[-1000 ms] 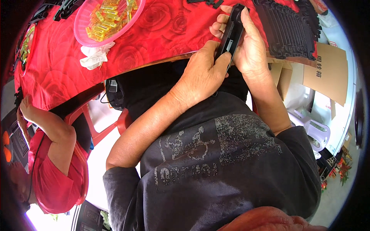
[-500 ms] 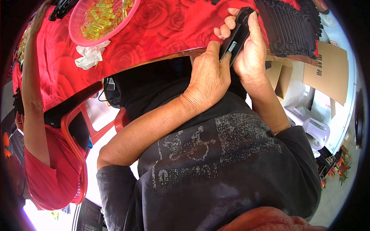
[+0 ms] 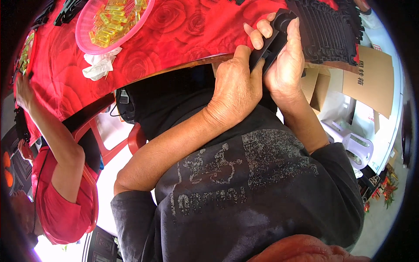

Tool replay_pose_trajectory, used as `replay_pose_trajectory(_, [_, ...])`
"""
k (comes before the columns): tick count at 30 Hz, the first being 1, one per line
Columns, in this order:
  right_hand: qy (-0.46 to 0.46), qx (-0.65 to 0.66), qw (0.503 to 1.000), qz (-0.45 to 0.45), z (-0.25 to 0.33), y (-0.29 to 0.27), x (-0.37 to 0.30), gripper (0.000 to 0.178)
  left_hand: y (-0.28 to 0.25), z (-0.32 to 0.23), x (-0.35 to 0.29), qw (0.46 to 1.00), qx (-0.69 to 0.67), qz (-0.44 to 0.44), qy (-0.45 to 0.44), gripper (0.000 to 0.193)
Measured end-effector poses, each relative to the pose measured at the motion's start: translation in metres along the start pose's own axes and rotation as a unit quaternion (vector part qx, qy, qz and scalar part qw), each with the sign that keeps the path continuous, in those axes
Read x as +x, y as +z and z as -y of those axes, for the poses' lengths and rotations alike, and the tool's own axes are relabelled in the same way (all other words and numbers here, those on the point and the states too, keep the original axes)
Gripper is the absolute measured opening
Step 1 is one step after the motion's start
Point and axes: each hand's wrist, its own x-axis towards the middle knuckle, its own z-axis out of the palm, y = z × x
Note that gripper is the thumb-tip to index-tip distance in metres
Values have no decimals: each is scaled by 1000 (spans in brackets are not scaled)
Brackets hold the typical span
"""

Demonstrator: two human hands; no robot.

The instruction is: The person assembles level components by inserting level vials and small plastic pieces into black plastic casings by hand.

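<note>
My right hand (image 3: 286, 65) grips a long black plastic part (image 3: 279, 28) with a hollow channel and a rounded far end. Its thumb lies along the right side, and its fingers bend over the left side, some lifted a little. At the near end, my left hand (image 3: 238, 83) pinches the same part, its thumb pressed into the channel and its index finger along the outer edge. Whatever lies under that thumb is hidden. The part is held tilted above the table's front edge.
A pink basket (image 3: 78, 32) of small yellow clear tubes (image 3: 111, 26) stands on the red rose-patterned tablecloth (image 3: 174, 22), beside crumpled white tissue (image 3: 100, 64). Stacked black parts (image 3: 325, 32) lie at right, above an open cardboard box (image 3: 369, 81). A co-worker's arm (image 3: 56, 126) reaches in at left.
The black part has turned in my hands, and the pale piece seen in its channel no longer shows. The co-worker's arm has drawn back from the far side to the table's left edge.
</note>
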Motion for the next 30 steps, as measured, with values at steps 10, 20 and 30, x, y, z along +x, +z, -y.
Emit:
replay_pose_trajectory(10, [-4, 0, 1000, 1, 2, 3, -5, 45, -3, -3, 1, 999, 26, -9, 33, 17])
replay_pose_trajectory(20, [1, -18, 1000, -18, -2, 10, -7, 46, -5, -3, 2, 999, 32, -9, 15, 21])
replay_pose_trajectory(30, [-4, -81, 995, -57, -3, 25, -12, 43, -6, 1, 2, 1000, 11, -19, 11, 22])
